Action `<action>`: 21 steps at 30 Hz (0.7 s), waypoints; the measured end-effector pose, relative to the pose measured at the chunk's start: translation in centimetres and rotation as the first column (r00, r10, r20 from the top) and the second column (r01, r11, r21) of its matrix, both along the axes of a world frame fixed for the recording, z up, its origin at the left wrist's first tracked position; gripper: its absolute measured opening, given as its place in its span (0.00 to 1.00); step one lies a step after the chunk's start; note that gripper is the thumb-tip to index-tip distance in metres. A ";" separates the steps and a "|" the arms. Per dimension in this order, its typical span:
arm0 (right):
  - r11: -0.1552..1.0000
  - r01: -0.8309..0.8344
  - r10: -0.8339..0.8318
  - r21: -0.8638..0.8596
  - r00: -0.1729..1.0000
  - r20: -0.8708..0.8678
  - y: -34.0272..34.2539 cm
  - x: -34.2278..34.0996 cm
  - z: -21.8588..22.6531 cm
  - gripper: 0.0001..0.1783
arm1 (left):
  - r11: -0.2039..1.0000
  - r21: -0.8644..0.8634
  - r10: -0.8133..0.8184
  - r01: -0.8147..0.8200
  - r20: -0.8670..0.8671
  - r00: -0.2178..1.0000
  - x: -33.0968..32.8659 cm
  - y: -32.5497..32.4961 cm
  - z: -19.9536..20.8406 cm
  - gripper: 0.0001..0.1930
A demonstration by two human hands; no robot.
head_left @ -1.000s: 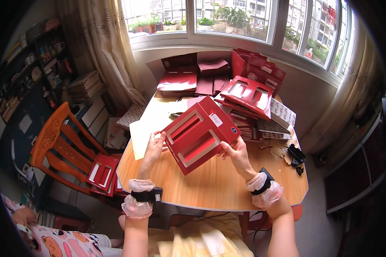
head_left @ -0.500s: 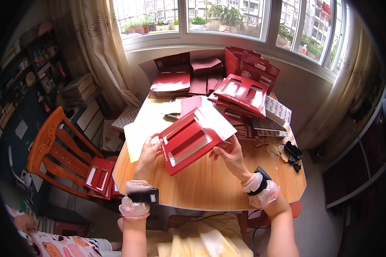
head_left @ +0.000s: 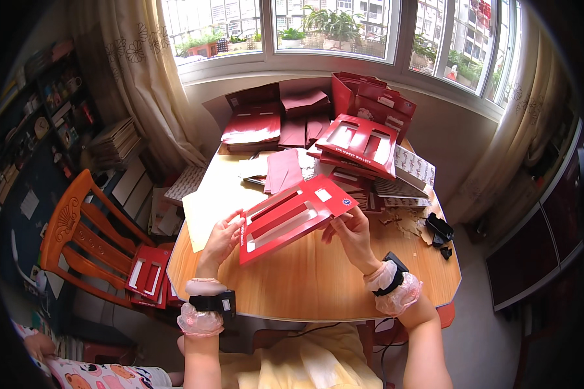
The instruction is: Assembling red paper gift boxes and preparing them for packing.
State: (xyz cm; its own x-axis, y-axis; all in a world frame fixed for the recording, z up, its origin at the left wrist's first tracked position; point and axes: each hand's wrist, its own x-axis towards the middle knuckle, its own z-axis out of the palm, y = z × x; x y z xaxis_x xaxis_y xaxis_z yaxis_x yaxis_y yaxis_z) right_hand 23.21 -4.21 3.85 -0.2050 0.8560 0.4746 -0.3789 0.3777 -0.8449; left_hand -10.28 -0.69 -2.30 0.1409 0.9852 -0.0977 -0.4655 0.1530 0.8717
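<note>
A red cardboard sleeve with long cut-out windows (head_left: pixel 280 219) is held tilted above the near half of the table. My left hand (head_left: pixel 220 241) pinches its left edge between thumb and fingers. My right hand (head_left: pixel 352 237) grips the right end, near a small round blue mark. Its back flap, with a white label, shows at the upper right. Beyond it lies a pinkish-red envelope (head_left: pixel 283 171). Black straps and crumpled clear plastic wrap both wrists.
Stacked red sleeves (head_left: pixel 358 139) and dark red envelopes (head_left: pixel 294 131) fill the table's far side. Torn brown scraps (head_left: pixel 405 223) and a black object (head_left: pixel 439 228) lie at the right. More red sleeves (head_left: pixel 147 272) rest on a wooden chair (head_left: pixel 78 227). Someone in patterned clothing (head_left: pixel 104 374) is at lower left.
The held red sleeve has tipped flatter, and its right flap now shows red with a label where a pale surface showed before. Both hands keep their hold.
</note>
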 end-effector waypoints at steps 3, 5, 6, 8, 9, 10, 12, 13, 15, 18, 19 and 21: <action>1.000 0.005 -0.005 -0.022 1.000 0.002 -0.1 0.0 0.1 0.18 | 1.000 0.007 0.001 -0.001 0.029 1.000 0.0 -0.1 0.0 0.26; 0.999 0.005 -0.005 -0.031 1.000 -0.003 0.0 0.1 0.0 0.18 | 1.000 0.010 0.007 -0.007 0.043 0.999 0.2 0.0 0.1 0.25; 0.999 0.005 -0.005 -0.033 1.000 -0.003 -0.1 0.0 0.0 0.18 | 1.000 0.012 -0.013 0.013 0.057 0.998 0.1 0.0 0.2 0.24; 1.000 0.003 -0.003 -0.019 1.000 -0.007 -0.2 0.0 0.2 0.18 | 0.999 0.013 -0.033 0.032 0.072 0.997 0.1 0.0 0.2 0.24; 1.000 0.001 -0.002 -0.019 1.000 -0.007 -0.1 0.0 0.1 0.18 | 0.999 0.005 -0.034 0.034 0.087 0.996 0.2 -0.1 0.6 0.24; 1.000 -0.002 0.002 -0.013 1.000 0.003 -0.1 0.0 -0.1 0.18 | 0.999 -0.003 -0.035 0.035 0.103 0.994 0.3 -0.3 0.8 0.24; 1.000 -0.006 0.007 -0.005 1.000 0.014 0.0 0.1 -0.3 0.18 | 0.999 0.003 -0.045 0.045 0.098 0.994 0.2 -0.4 0.9 0.25; 1.000 -0.019 0.019 -0.014 1.000 0.004 0.0 0.1 -0.4 0.18 | 0.998 0.010 -0.057 0.056 0.093 0.994 0.2 -0.5 1.0 0.25; 0.999 -0.030 0.030 -0.023 1.000 -0.006 0.0 0.2 -0.4 0.18 | 0.998 0.015 -0.058 0.057 0.080 0.995 0.3 -0.8 1.5 0.26; 0.999 -0.022 0.022 -0.030 1.000 -0.002 0.0 0.4 -0.4 0.18 | 0.997 0.023 -0.071 0.069 0.069 0.995 0.5 -0.8 1.5 0.26; 0.999 -0.019 0.019 -0.031 1.000 0.001 0.0 0.4 -0.4 0.18 | 0.997 0.026 -0.079 0.077 0.069 0.994 0.5 -0.7 1.5 0.26; 0.999 -0.019 0.019 -0.032 1.000 0.002 0.0 0.3 -0.3 0.18 | 0.997 0.027 -0.075 0.073 0.066 0.995 0.5 -0.9 1.7 0.26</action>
State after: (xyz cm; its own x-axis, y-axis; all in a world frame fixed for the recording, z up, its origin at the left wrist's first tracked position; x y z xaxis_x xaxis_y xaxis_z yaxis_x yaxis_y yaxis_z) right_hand 23.55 -4.22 3.52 -0.2225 0.8665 0.4469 -0.3834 0.3437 -0.8573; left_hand -9.80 -1.56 -0.61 0.2191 0.9738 -0.0615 -0.5112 0.1682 0.8428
